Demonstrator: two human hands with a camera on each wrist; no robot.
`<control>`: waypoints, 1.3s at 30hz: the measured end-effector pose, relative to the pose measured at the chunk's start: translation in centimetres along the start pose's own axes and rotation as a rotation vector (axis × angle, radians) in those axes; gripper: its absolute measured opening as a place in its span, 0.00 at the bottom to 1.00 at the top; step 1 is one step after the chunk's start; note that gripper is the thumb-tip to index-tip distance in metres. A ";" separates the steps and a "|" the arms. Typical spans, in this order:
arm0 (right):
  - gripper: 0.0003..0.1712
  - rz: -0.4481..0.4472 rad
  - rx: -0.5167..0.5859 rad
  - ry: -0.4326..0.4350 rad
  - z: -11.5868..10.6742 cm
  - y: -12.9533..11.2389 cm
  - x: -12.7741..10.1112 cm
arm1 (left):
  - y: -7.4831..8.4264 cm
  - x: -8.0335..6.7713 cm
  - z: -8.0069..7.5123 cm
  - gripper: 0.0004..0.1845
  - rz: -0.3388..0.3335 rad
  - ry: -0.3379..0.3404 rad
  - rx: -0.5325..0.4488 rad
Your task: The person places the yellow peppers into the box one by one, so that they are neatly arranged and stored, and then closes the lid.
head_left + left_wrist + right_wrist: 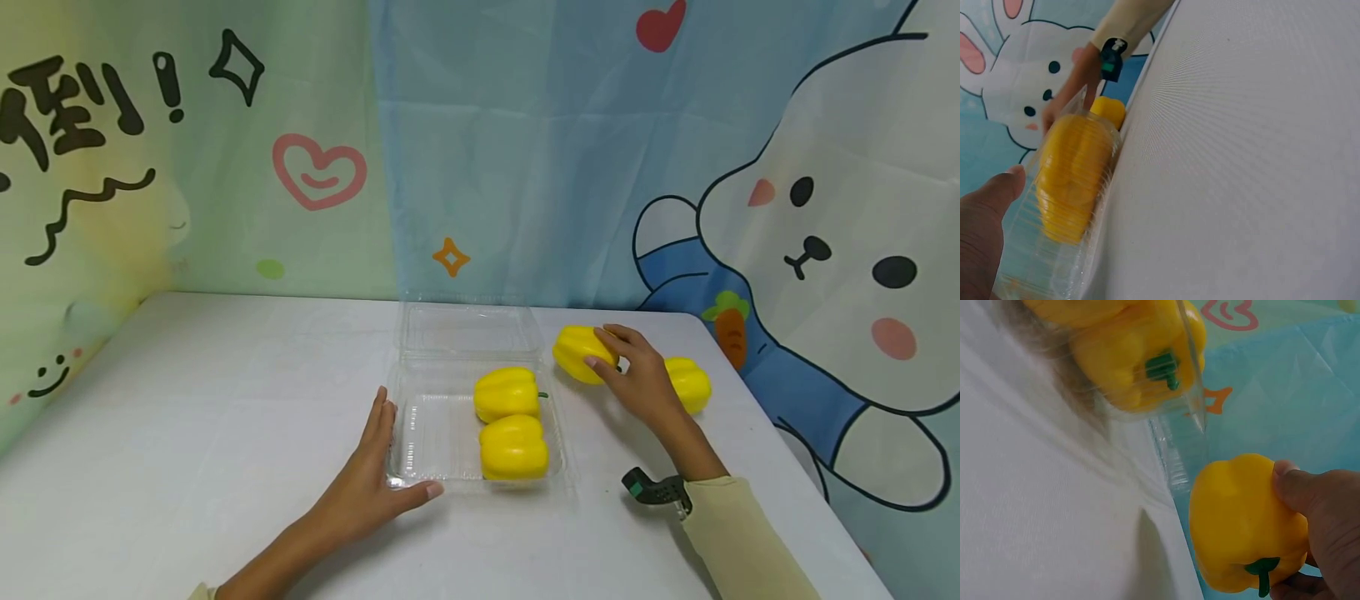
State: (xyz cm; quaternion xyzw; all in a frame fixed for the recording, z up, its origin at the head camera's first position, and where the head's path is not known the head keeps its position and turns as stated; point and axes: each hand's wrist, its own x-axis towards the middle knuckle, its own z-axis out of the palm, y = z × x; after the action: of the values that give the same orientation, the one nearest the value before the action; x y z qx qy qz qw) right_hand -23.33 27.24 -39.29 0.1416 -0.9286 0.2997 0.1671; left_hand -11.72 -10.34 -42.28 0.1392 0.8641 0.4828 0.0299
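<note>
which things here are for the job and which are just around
For the job: open rectangular clear-plastic box; rear rounded glossy yellow bell pepper inside it; front matching yellow pepper inside it; held yellow pepper in the right grip; probably the loose yellow pepper at far right.

Just around: flat white tabletop; black wristband with green patch; blue-green cartoon-printed cloth backdrop.

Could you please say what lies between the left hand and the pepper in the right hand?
The open clear plastic clamshell, holding two yellow bell peppers, as the head view shows.
</note>
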 end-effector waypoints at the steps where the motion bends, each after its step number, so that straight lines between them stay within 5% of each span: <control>1: 0.30 -0.005 0.005 0.003 0.0 -0.1 0.0 | 0.0 0.0 0.0 0.67 0.001 0.001 0.002; 39: 0.32 -0.349 0.241 0.126 -0.2 -6.8 -1.1 | -0.2 -0.1 0.1 0.68 0.020 -0.001 0.011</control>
State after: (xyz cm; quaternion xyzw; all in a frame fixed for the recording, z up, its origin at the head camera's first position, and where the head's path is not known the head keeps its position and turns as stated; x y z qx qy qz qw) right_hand -19.80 22.26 -36.16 0.3003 -0.8352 0.3830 0.2560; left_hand -11.68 -10.40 -42.50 0.1483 0.8653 0.4782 0.0248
